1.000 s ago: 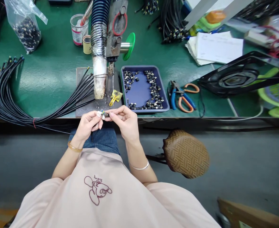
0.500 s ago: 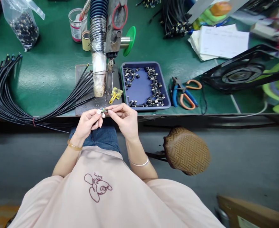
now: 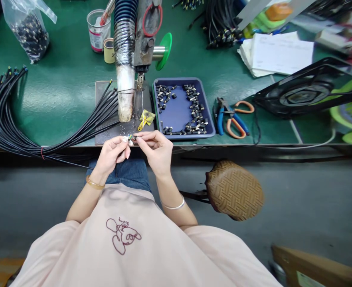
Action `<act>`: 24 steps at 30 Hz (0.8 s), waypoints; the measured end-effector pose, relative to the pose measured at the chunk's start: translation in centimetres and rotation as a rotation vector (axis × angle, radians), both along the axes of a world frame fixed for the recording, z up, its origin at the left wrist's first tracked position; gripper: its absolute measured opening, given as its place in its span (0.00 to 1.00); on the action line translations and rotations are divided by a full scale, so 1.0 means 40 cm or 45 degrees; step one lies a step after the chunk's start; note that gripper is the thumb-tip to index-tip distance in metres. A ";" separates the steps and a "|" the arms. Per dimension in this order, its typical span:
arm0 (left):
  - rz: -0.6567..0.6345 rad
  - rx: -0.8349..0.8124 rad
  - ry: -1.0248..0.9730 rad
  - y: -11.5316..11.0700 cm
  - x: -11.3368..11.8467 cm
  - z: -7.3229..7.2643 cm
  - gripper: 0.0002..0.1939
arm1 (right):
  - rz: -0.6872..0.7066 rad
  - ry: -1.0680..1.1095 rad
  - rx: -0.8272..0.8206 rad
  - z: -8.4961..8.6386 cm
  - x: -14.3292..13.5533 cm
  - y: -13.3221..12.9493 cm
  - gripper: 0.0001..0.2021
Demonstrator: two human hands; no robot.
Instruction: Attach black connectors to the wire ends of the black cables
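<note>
At the front edge of the bench my left hand [image 3: 112, 154] pinches the end of a black cable, where thin coloured wires [image 3: 130, 137] show. White coverings are on some of its fingertips. My right hand [image 3: 158, 152] meets it from the right, thumb and forefinger closed on a small black connector [image 3: 135, 138]. The wires and connector are close together; whether they touch is too small to tell. Just beyond the hands is a soldering iron [image 3: 139, 85] hanging tip down, beside a foil-wrapped hose [image 3: 125, 79]. A purple tray [image 3: 176, 113] to the right holds many small black connectors.
Bundled black cables [image 3: 17, 131] lie at left, partly on a dark board [image 3: 104, 137]. Blue-orange pliers [image 3: 234, 117] and a black fan [image 3: 307, 89] stand right of the tray. A yellow tag [image 3: 146, 119] lies near the iron. A woven-top stool [image 3: 236, 191] is below the bench.
Almost nothing differs. My right hand has shifted very slightly, and both hands keep hold of the same pieces.
</note>
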State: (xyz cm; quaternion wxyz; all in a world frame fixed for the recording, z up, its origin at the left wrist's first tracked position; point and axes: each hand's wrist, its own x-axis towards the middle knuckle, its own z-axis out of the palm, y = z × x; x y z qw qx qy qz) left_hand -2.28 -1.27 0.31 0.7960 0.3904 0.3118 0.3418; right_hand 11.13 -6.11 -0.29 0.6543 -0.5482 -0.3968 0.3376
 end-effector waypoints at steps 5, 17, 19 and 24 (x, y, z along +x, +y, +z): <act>0.001 0.000 0.001 -0.001 0.001 0.000 0.24 | 0.051 0.127 -0.045 -0.009 -0.001 0.003 0.15; 0.029 0.017 -0.005 -0.002 0.004 -0.003 0.23 | 0.090 0.188 -0.075 -0.007 0.003 0.009 0.16; 0.064 0.032 0.006 -0.003 0.006 -0.003 0.23 | 0.053 0.126 -0.044 -0.005 0.000 0.006 0.13; 0.109 0.092 0.036 -0.004 0.013 -0.003 0.23 | -0.091 -0.197 0.052 -0.012 -0.002 -0.003 0.05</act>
